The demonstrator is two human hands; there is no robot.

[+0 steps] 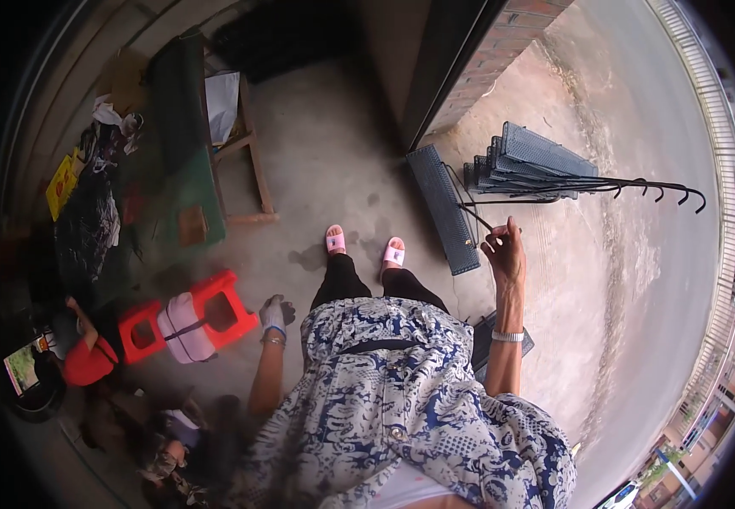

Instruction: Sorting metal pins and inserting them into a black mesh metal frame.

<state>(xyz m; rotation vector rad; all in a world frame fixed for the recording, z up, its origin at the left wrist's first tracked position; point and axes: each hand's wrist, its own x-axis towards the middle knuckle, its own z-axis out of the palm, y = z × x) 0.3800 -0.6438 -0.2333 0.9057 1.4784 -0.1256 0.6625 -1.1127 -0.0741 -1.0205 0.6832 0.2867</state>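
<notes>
Right hand (507, 253) is clamping its fingertips on a thin black rod (477, 218), by the look of it (fingers partly hiding the contact). Rod is running from there to a grey perforated panel (439, 208) just ahead and left of that hand, over the concrete floor (325, 161).

Key relation: the panel's long axis is slanting from far left to near right, its near end pointing back toward the wearer, just left of the right hand. Right hand is by far the nearer one.

Left hand (276, 314), gloved, is hanging well apart from the panel, nearest the red stool (244, 312); can't tell if its fingers are parting or closing.

Stack (545, 153) of similar panels is sitting right of the panel, hooks (694, 199) pointing right. Can't tell if they're touching.
</notes>
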